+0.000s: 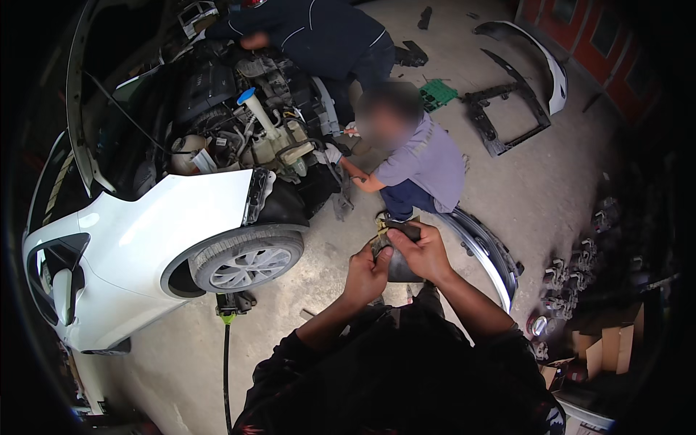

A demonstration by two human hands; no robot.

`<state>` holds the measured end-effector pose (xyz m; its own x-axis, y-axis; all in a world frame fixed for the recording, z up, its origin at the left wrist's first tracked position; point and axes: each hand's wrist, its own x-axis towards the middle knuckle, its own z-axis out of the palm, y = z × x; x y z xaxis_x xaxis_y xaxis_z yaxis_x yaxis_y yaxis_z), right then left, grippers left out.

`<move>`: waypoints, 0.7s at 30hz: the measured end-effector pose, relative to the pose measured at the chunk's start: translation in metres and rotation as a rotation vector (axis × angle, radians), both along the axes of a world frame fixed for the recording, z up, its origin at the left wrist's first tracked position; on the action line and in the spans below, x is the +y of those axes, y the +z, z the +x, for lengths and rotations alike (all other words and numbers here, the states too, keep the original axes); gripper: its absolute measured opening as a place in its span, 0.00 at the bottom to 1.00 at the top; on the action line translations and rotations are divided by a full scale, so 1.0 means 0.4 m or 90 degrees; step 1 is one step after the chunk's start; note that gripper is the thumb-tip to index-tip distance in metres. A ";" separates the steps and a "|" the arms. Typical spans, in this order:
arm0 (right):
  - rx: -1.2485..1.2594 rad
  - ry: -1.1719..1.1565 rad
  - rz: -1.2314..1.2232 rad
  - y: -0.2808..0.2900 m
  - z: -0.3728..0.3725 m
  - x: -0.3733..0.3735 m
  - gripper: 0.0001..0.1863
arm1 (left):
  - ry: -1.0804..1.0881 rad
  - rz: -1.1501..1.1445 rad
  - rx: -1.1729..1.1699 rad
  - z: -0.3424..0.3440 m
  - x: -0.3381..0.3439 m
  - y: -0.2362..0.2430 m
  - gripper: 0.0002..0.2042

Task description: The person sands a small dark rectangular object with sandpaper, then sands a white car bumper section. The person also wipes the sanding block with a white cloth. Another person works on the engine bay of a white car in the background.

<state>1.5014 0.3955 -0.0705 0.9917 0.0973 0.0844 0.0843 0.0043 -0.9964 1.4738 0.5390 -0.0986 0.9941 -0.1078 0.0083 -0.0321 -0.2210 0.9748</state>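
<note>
Dark, yellow-edged piece (407,230) sits pinched between thumbs and fingers of the left hand (367,275) and right hand (429,255), before the body; beyond, a crouching co-worker (424,163) reaches into a white car (138,239).

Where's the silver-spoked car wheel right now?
Head view, left of centre: the silver-spoked car wheel sits under the white front fender, left of the person's left hand.

No lettering is legible; the engine cover (203,94) possibly bears faint characters.
</note>
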 end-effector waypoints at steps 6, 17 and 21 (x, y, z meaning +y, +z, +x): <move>0.016 0.189 -0.109 0.029 0.040 -0.045 0.07 | -0.193 0.036 0.151 0.035 0.041 -0.018 0.11; 0.033 -0.106 0.098 0.007 0.041 0.020 0.08 | 0.080 -0.218 -0.061 0.041 -0.021 -0.002 0.10; -0.032 -0.062 0.026 0.002 0.033 0.021 0.07 | 0.076 -0.063 -0.081 0.022 -0.015 0.000 0.11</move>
<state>1.5147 0.4038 -0.0696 0.9906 -0.0038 0.1364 0.1365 0.0337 -0.9901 1.4825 0.5329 -0.0986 0.9901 0.0192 0.1392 -0.1354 -0.1335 0.9818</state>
